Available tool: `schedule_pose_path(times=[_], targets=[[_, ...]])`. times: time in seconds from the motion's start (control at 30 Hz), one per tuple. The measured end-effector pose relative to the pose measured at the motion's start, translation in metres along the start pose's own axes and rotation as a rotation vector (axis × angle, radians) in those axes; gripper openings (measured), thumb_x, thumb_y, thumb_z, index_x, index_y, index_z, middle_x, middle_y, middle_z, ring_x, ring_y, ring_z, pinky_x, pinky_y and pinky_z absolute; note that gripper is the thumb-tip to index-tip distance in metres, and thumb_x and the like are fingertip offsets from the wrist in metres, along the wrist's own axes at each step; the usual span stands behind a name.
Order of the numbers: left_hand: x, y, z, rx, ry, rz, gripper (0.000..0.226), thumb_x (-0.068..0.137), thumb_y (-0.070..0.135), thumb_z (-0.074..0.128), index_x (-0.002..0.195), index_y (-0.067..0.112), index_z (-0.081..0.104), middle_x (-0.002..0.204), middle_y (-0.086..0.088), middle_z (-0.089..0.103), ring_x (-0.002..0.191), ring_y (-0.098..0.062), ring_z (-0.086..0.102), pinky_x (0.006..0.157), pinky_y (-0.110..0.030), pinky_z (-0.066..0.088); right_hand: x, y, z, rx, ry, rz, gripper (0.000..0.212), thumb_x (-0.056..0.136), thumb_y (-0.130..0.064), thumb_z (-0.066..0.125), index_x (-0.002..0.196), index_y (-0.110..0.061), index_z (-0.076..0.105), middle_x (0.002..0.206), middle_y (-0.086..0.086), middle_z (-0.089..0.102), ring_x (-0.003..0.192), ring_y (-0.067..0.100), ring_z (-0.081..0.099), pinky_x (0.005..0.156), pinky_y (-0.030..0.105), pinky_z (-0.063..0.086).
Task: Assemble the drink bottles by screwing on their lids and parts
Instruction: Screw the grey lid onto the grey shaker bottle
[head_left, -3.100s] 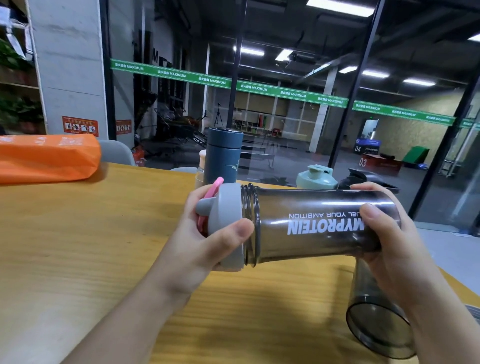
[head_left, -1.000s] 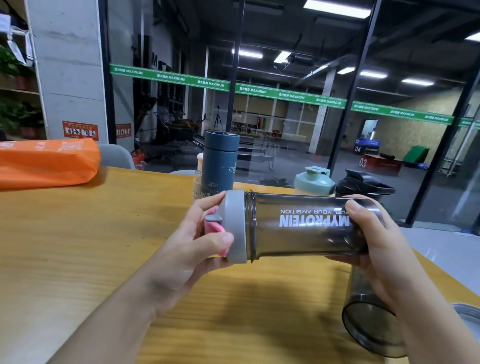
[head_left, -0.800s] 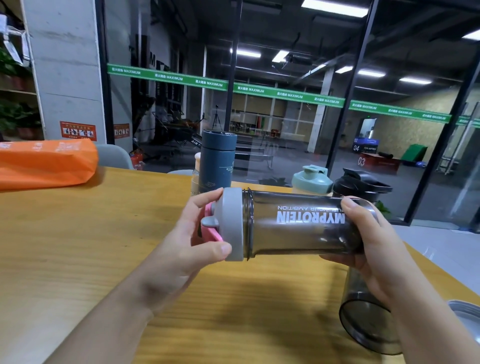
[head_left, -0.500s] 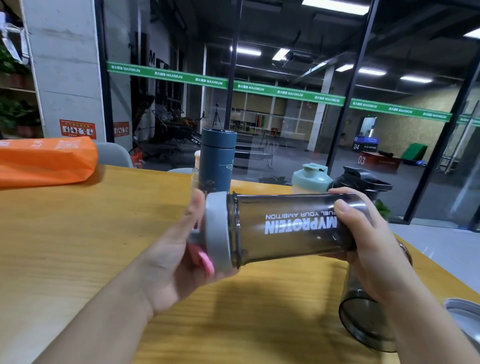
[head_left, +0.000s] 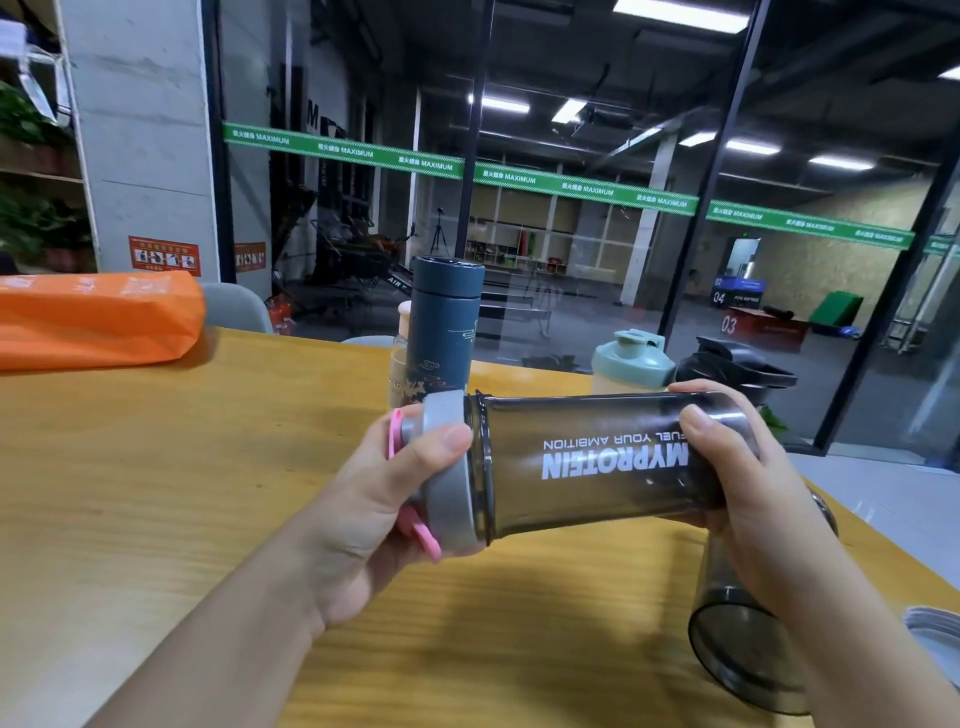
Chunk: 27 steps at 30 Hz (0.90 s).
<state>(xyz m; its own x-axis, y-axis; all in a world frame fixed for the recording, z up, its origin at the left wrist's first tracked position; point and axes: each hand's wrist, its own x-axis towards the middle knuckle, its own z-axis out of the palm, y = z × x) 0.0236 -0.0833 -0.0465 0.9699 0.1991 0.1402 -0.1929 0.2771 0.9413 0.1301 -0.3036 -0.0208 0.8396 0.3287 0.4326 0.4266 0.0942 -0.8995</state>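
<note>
Wooden bench (head_left: 156, 493), smoky shaker bottle (head_left: 597, 462) held sideways mid-frame, left hand (head_left: 374, 514) fingers clamped on grey lid (head_left: 449, 478), right hand (head_left: 748, 483) fingers gripping its base.

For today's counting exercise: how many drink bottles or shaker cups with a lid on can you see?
5. The smoky shaker held in both hands; the blue flask, a clear bottle half-hidden behind it, a green-lidded shaker and a black-lidded one along the table's far edge. Others may be hidden.

Wooden table (head_left: 156, 493); glass wall (head_left: 571, 234) with green stripe (head_left: 587, 187); concrete pillar (head_left: 140, 145); ceiling strip lights (head_left: 680, 13).
</note>
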Motion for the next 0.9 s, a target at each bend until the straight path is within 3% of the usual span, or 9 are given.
schedule_pose_path(times=[0.07, 0.17, 0.27, 0.37, 0.5, 0.63, 0.7, 0.8, 0.9], targets=[[0.0012, -0.0014, 0.0007, 0.023, 0.028, 0.028, 0.083, 0.046, 0.044, 0.08, 0.123, 0.023, 0.055, 0.106, -0.013, 0.069, 0.077, -0.024, 0.067, 0.07, -0.048, 0.053, 0.0003, -0.0005, 0.0003, 0.022, -0.009, 0.016, 0.036, 0.061, -0.038, 0.076, 0.095, -0.04, 0.064, 0.076, -0.006, 0.071, 0.069, 0.016, 0.07, 0.064, 0.042, 0.056], [0.0014, -0.0022, 0.0012, 0.066, 0.044, 0.07, 0.083, 0.046, 0.045, 0.078, 0.122, 0.025, 0.053, 0.105, -0.015, 0.066, 0.074, -0.021, 0.066, 0.048, -0.032, 0.047, -0.0005, -0.0029, 0.0034, 0.049, -0.002, 0.051, 0.034, 0.064, -0.043, 0.061, 0.097, -0.032, 0.062, 0.073, -0.007, 0.071, 0.063, 0.015, 0.07, 0.056, 0.035, 0.057], [0.0017, -0.0038, 0.0014, 0.078, 0.049, 0.094, 0.084, 0.046, 0.044, 0.078, 0.123, 0.026, 0.051, 0.114, -0.018, 0.063, 0.081, -0.022, 0.065, 0.052, -0.032, 0.043, 0.001, -0.0017, 0.0026, 0.05, 0.011, 0.092, 0.016, 0.081, -0.036, 0.059, 0.095, -0.031, 0.063, 0.076, -0.005, 0.071, 0.063, 0.015, 0.07, 0.058, 0.037, 0.057], [0.0022, -0.0029, 0.005, 0.095, 0.068, 0.104, 0.086, 0.044, 0.046, 0.077, 0.123, 0.028, 0.049, 0.108, -0.011, 0.064, 0.075, -0.016, 0.065, 0.04, -0.026, 0.043, -0.0004, -0.0007, 0.0007, 0.016, 0.002, 0.145, 0.015, 0.09, -0.035, 0.054, 0.102, -0.032, 0.062, 0.089, 0.001, 0.071, 0.068, 0.016, 0.071, 0.064, 0.041, 0.058], [-0.0028, 0.0021, 0.0042, 0.277, 0.096, 0.26, 0.091, 0.04, 0.044, 0.073, 0.123, 0.047, 0.036, 0.101, 0.01, 0.059, 0.064, -0.007, 0.064, 0.039, -0.021, 0.041, 0.0016, -0.0043, 0.0002, -0.032, -0.1, 0.295, 0.054, 0.076, -0.066, 0.055, 0.113, -0.027, 0.062, 0.1, 0.009, 0.072, 0.083, 0.027, 0.071, 0.06, 0.037, 0.057], [-0.007, 0.0023, 0.005, 0.364, 0.056, 0.327, 0.088, 0.04, 0.043, 0.074, 0.118, 0.058, 0.036, 0.092, 0.02, 0.059, 0.061, -0.01, 0.064, 0.042, -0.02, 0.042, -0.0002, -0.0089, -0.0018, -0.04, -0.085, 0.316, 0.047, 0.082, -0.056, 0.05, 0.109, -0.02, 0.063, 0.079, 0.005, 0.068, 0.063, 0.013, 0.064, 0.054, 0.021, 0.05], [-0.0057, 0.0021, 0.0051, 0.338, 0.068, 0.321, 0.087, 0.039, 0.043, 0.074, 0.117, 0.056, 0.038, 0.093, 0.018, 0.059, 0.061, -0.012, 0.064, 0.041, -0.02, 0.042, 0.0012, -0.0092, 0.0029, -0.031, -0.049, 0.274, 0.048, 0.067, -0.054, 0.057, 0.1, -0.019, 0.064, 0.071, 0.003, 0.072, 0.057, 0.013, 0.066, 0.051, 0.027, 0.054], [-0.0035, 0.0044, 0.0042, 0.245, 0.092, 0.275, 0.085, 0.04, 0.043, 0.072, 0.12, 0.043, 0.043, 0.093, 0.007, 0.06, 0.061, -0.01, 0.061, 0.036, -0.02, 0.038, -0.0034, -0.0065, 0.0023, 0.018, -0.059, 0.08, 0.054, 0.059, -0.056, 0.071, 0.105, -0.03, 0.064, 0.094, 0.008, 0.073, 0.07, 0.013, 0.069, 0.064, 0.035, 0.057], [-0.0015, 0.0047, 0.0019, 0.141, 0.1, 0.201, 0.08, 0.042, 0.046, 0.07, 0.118, 0.028, 0.05, 0.08, 0.004, 0.065, 0.055, -0.009, 0.06, 0.03, -0.018, 0.034, -0.0048, -0.0078, -0.0016, -0.027, -0.101, -0.049, 0.069, 0.048, -0.05, 0.082, 0.113, -0.048, 0.058, 0.11, 0.001, 0.066, 0.085, 0.013, 0.07, 0.067, 0.03, 0.056]])
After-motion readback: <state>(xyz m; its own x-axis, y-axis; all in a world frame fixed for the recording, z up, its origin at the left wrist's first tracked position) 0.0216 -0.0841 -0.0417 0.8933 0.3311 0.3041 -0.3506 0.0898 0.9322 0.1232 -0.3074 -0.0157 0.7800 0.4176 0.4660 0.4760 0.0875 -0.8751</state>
